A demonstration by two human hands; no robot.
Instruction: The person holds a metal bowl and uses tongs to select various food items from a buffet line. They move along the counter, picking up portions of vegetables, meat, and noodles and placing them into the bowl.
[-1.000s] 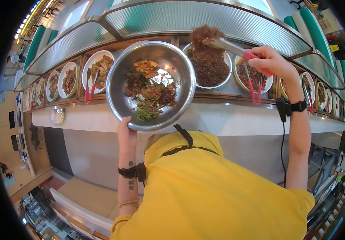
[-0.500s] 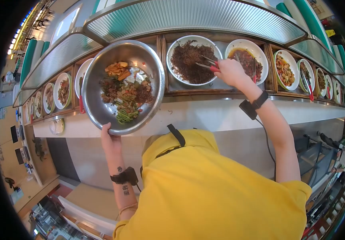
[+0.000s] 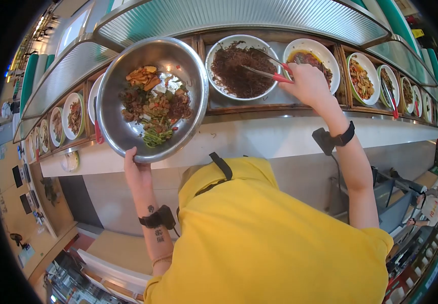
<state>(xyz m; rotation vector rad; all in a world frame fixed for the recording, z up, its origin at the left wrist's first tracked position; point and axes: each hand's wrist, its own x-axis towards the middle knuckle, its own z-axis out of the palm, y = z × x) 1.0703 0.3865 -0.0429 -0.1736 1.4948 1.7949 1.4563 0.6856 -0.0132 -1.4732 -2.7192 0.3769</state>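
My left hand grips the near rim of a large metal bowl, tilted above the counter. Inside it lie orange pieces, cut green beans and several brown heaps of food. My right hand is closed around red-handled tongs. The tongs' arms are spread, their metal tips in a white bowl of dark brown shreds. Just right of it, partly behind my right hand, stands a white bowl of food in reddish oil.
More bowls of food line the wooden-framed counter on both sides. A ribbed clear guard curves above them. A white ledge runs along the front, with a few dark shreds on it. A person is at far right.
The tongs have opened wider in the dark shreds, and my right hand has shifted slightly right and up. The metal bowl has moved a little up and left in view.
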